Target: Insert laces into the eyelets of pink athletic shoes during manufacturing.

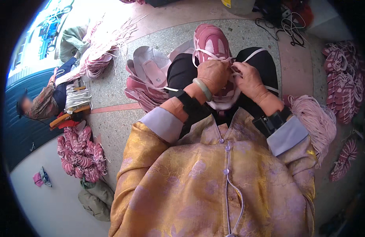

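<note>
A pink sneaker lies between my knees, its toe pointing away from me and its heel opening near my jacket. White shoelace loops across its front, and a strand runs over my right knee. My left hand, with a pale bangle at the wrist, is closed over the shoe's eyelets; what its fingertips grip is hidden behind the hand. Close beside it, my right hand pinches the white lace at the shoe's right side. The two hands nearly touch.
Stacked pink shoe parts lie left of my legs. A bundle of pale laces hangs at the right, near piled pink shoes. Another person sits far left beside more laces. Bundled pink shoes lie below them.
</note>
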`<state>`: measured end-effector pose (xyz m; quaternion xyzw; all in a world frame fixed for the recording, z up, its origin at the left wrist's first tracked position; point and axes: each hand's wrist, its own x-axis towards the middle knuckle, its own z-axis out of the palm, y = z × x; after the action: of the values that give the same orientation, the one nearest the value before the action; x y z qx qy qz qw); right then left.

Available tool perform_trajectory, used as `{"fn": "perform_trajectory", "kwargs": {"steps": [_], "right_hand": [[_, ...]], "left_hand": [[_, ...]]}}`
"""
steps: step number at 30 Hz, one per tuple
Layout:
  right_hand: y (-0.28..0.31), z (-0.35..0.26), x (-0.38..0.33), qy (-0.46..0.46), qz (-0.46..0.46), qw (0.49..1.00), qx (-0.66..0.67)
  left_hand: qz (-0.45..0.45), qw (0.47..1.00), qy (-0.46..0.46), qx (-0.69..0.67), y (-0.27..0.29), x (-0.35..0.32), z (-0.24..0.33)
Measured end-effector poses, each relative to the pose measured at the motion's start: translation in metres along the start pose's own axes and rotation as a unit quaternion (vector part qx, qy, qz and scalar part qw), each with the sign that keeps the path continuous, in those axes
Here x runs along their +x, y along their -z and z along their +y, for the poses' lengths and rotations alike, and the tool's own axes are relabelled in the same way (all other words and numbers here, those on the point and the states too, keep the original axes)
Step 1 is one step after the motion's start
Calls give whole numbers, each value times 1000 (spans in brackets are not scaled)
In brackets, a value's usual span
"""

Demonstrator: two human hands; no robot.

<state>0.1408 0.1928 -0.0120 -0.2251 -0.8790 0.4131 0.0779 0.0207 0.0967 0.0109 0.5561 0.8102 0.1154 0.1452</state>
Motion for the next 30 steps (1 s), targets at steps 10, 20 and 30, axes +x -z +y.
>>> {"fn": "perform_trajectory", "kwargs": {"steps": [10, 20, 30], "right_hand": [[-4, -5, -7, -16, 56, 975, 216], [-3, -6, -15, -91, 74, 982, 149], [-22, 5, 8, -110, 112, 958, 240]], "left_hand": [[-12, 992, -105, 76, 9, 4, 4], [129, 991, 34, 12, 62, -124, -88], [-229, 762, 546, 260, 69, -373, -223]]}}
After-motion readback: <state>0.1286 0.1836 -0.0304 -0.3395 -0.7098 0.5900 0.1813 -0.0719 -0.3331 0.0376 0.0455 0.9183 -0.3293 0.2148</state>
